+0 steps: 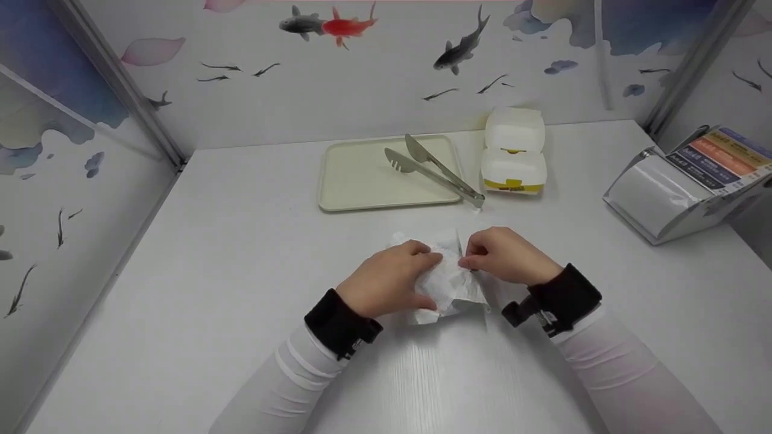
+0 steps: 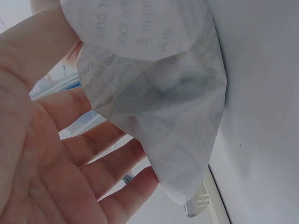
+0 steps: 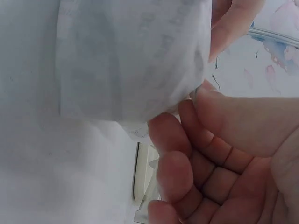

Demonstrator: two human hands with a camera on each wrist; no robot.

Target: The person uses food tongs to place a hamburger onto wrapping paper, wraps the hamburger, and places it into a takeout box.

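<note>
A crumpled bundle of white printed wrapping paper [image 1: 445, 283] lies on the table in front of the person, between both hands. In the left wrist view a darker shape shows through the paper [image 2: 173, 107]; the contents are hidden. The left hand [image 1: 389, 277] holds the bundle from its left side, thumb at the near edge and fingers over the top. At the right side, the right hand [image 1: 509, 256] pinches a fold of the paper between thumb and forefinger. Its other fingers curl in beside the paper [image 3: 121, 65] in the right wrist view.
Behind the bundle is a cream tray [image 1: 356, 181], with metal tongs [image 1: 472, 196] lying across its right side. An opened burger box [image 1: 512, 169] stands right of the tray. A grey holder [image 1: 660, 190] with colourful printed packets sits at the table's right edge. Printed walls enclose the back and sides.
</note>
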